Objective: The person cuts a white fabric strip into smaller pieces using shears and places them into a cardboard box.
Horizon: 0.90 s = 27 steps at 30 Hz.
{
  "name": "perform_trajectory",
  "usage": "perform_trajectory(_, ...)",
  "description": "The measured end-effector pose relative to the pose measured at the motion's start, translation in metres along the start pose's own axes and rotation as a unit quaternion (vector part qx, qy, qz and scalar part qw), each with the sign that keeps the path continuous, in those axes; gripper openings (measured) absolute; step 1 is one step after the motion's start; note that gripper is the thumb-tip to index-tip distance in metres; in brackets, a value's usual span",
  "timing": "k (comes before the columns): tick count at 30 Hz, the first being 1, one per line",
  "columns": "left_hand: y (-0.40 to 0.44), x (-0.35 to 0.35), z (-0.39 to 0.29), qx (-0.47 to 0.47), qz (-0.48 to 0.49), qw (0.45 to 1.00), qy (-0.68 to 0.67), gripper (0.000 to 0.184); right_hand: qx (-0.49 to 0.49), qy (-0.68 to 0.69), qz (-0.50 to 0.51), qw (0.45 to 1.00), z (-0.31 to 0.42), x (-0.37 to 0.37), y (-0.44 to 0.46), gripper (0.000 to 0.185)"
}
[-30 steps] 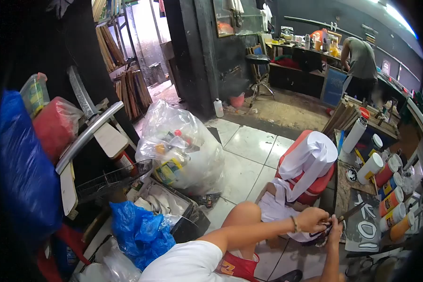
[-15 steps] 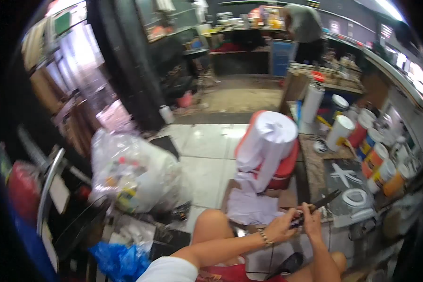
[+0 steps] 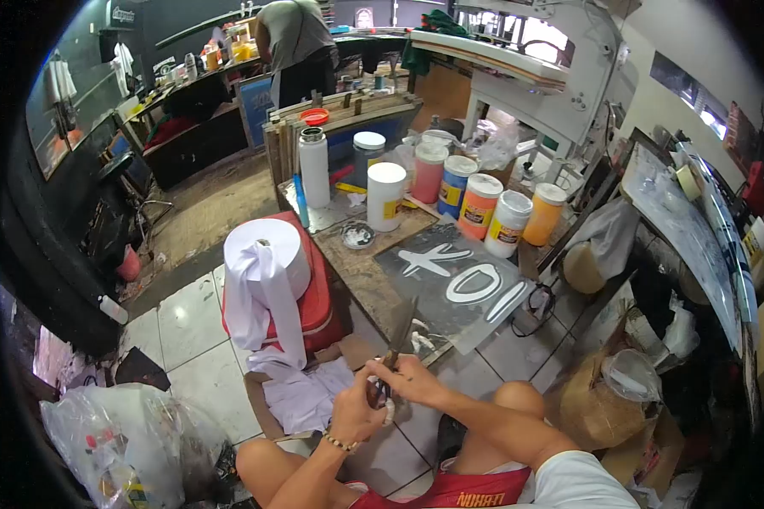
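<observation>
Both of my hands are close together above my knees, around a pair of scissors (image 3: 402, 327) whose dark, worn blades point up and away from me. My left hand (image 3: 356, 409), with a beaded bracelet at the wrist, is closed at the handle end. My right hand (image 3: 412, 380) is closed over the scissors just below the blades. The fingers partly cover the handles, and a whitish part shows beside my left fingers. Just beyond lies a dark board (image 3: 450, 276) with white painted shapes. White cloth (image 3: 301, 399) lies in a cardboard box left of my hands.
A large white fabric roll (image 3: 267, 254) rests on a red container (image 3: 318, 293). Paint jars (image 3: 480, 206) and a tall white bottle (image 3: 314, 168) line the low bench. A clear plastic bag (image 3: 123, 441) sits at left. Another person (image 3: 297, 47) bends over a far counter.
My view has swung to the right, so the bench, jars and board now appear nearer the middle. The scissors, which pointed right, now point more upward in the picture. Both hands still hold them.
</observation>
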<state>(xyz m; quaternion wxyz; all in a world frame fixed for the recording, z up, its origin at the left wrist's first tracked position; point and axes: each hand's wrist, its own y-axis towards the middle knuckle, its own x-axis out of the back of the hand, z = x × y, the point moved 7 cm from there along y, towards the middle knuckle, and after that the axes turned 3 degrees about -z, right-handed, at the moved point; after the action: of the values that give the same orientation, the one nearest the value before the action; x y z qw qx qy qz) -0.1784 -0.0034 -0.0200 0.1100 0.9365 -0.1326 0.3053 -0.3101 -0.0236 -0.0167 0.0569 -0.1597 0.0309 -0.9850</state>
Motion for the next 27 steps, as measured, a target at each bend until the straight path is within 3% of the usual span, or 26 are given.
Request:
perform_trajectory(3, -0.001, 0.005, 0.002, -0.010, -0.020, 0.997, -0.080, 0.080, 0.017, 0.048, -0.034, 0.998, -0.007, 0.010, 0.006, 0.051)
perform_trajectory(4, -0.002, 0.005, 0.009, 0.001, 0.002, 0.996, -0.085, 0.084, 0.107, 0.092, -0.063, 0.988, 0.003, 0.018, 0.012, 0.047)
perform_trajectory(5, -0.002, 0.002, 0.018, -0.002, 0.005, 0.996, -0.086, 0.084, 0.106, 0.090, -0.067, 0.988, 0.000, 0.025, 0.014, 0.047)
perform_trajectory(6, -0.001, -0.004, 0.032, 0.018, 0.003, 0.975, -0.223, 0.082, 0.081, 0.107, -0.048, 0.990, 0.003, 0.032, 0.019, 0.040)
perform_trajectory(8, -0.004, 0.001, 0.017, 0.106, 0.043, 0.876, -0.469, 0.076, 0.054, 0.123, -0.032, 0.990, 0.006, 0.044, 0.023, 0.034)
perform_trajectory(11, -0.011, 0.008, 0.005, 0.125, 0.104, 0.873, -0.459, 0.074, 0.127, 0.100, -0.124, 0.979, 0.016, 0.072, 0.022, 0.020)
perform_trajectory(13, -0.013, 0.001, 0.000, 0.080, 0.139, 0.848, -0.504, 0.076, 0.083, 0.135, -0.101, 0.982, 0.011, 0.081, 0.024, 0.021)
perform_trajectory(15, -0.025, -0.013, -0.022, 0.036, 0.246, 0.802, -0.543, 0.081, 0.090, 0.173, -0.120, 0.973, 0.010, 0.090, 0.027, 0.020)
perform_trajectory(19, -0.056, -0.046, -0.039, 0.096, 0.351, 0.723, -0.587, 0.090, 0.051, 0.162, -0.136, 0.976, 0.021, 0.112, 0.019, 0.026)
perform_trajectory(20, -0.068, -0.082, -0.006, 0.168, 0.383, 0.675, -0.608, 0.090, 0.069, 0.167, -0.136, 0.974, 0.019, 0.119, 0.019, 0.029)
perform_trajectory(21, -0.076, -0.072, -0.028, 0.133, 0.367, 0.707, -0.590, 0.089, 0.088, 0.173, -0.135, 0.972, 0.016, 0.125, 0.021, 0.032)
perform_trajectory(27, -0.088, -0.088, -0.039, 0.129, 0.403, 0.714, -0.559, 0.087, 0.128, 0.239, -0.115, 0.956, 0.028, 0.129, 0.011, 0.035)
